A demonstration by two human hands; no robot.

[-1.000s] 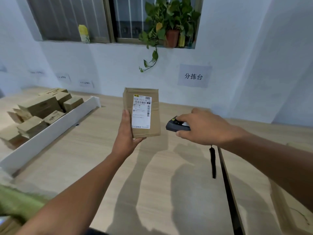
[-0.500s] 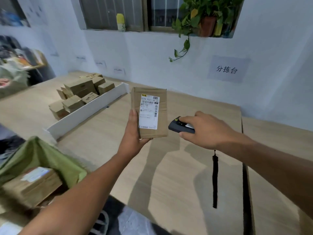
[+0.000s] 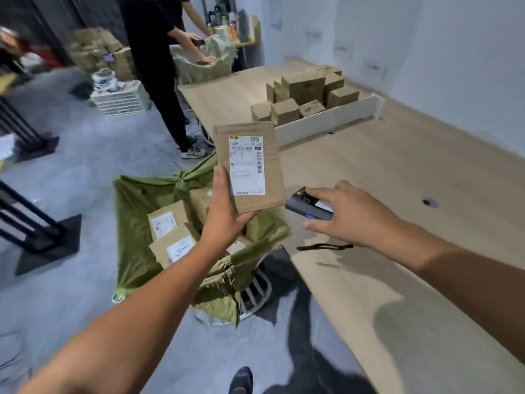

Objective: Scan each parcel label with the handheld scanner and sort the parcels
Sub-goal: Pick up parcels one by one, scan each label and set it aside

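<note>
Our left hand (image 3: 224,220) grips the flat brown cardboard parcel (image 3: 274,177) upright by its lower left corner, above a green woven sack (image 3: 142,211). Its white label (image 3: 246,165) carries barcodes and a line partly legible as "P021 00". Beside it our right hand (image 3: 352,214) holds the black handheld scanner (image 3: 308,207) over the wooden desk (image 3: 397,194). Beyond, small brown boxes (image 3: 301,89) are piled behind a white board (image 3: 326,123).

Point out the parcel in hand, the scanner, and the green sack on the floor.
flat brown cardboard parcel (image 3: 274,172), head view: bare cardboard right of label.
black handheld scanner (image 3: 298,204), head view: dark front end.
green woven sack (image 3: 133,217), head view: left wall.
</note>
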